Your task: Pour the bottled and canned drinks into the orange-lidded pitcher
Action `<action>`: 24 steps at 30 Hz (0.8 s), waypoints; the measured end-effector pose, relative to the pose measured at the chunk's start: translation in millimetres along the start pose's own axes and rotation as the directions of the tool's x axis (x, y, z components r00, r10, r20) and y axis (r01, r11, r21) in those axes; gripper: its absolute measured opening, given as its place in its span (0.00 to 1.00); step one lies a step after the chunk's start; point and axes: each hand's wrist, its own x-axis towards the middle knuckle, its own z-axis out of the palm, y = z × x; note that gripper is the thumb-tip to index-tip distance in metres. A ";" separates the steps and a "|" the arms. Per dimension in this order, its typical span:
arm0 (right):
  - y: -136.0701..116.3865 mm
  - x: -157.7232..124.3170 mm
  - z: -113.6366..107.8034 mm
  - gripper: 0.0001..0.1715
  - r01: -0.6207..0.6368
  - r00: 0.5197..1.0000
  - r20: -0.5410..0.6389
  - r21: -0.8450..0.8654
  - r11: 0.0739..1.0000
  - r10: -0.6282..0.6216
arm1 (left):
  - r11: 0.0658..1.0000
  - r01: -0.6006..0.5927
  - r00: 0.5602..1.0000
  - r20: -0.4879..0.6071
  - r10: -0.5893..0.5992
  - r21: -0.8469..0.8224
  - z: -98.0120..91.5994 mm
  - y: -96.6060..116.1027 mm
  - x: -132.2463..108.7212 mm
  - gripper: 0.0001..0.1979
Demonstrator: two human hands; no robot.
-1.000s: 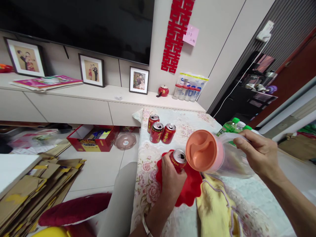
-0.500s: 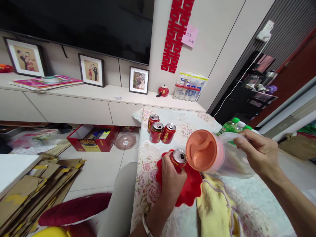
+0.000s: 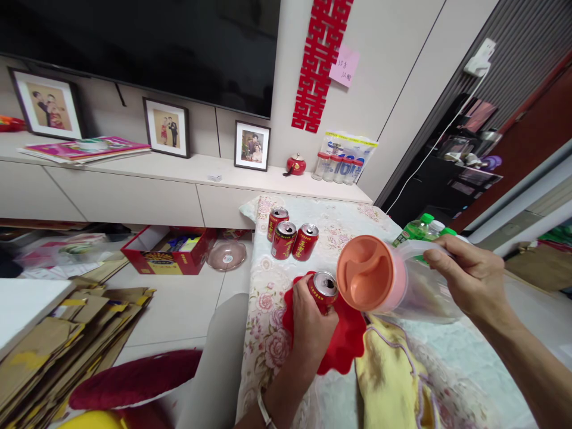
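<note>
My left hand [image 3: 313, 330] is wrapped round a red drink can [image 3: 323, 287] with its top opened, held over a red scalloped tray [image 3: 342, 342]. My right hand [image 3: 473, 271] grips the handle of a clear plastic pitcher [image 3: 420, 292] with an orange lid [image 3: 365, 272]. The pitcher is tipped on its side, its lid facing the can and close beside its rim. I cannot make out any stream of liquid between them. Behind my left hand, three more red cans [image 3: 284, 239] stand upright together, their tops opened. A yellow cloth [image 3: 388, 375] lies below the pitcher.
A flowered tablecloth [image 3: 263, 333] covers the table. Green-capped bottles [image 3: 417, 229] stand at its right back. Beyond are a low cabinet [image 3: 201, 176] with framed photos and jars [image 3: 337, 168]. On the floor lie a red box [image 3: 167, 256], a pink plate [image 3: 227, 255] and flattened cardboard [image 3: 75, 333].
Almost nothing differs. Both hands, the can and the tipped pitcher keep nearly the same places, with at most a very slight shift of the pitcher's lid.
</note>
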 end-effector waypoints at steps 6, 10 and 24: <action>-2.4 0.5 -0.2 0.24 0.003 1.000 -0.005 -0.014 1.000 -0.003 | 1.000 0.009 1.000 -0.002 -0.009 -0.008 -0.5 1.2 0.0 0.35; -1.5 0.9 0.1 0.24 0.002 1.000 -0.007 -0.012 1.000 -0.002 | 1.000 0.015 1.000 -0.001 -0.015 0.001 -0.1 0.4 0.2 0.34; -3.3 1.9 0.4 0.22 0.036 0.999 -0.003 -0.006 0.999 -0.036 | 1.000 -0.009 1.000 -0.009 0.009 -0.007 0.3 0.1 -0.5 0.34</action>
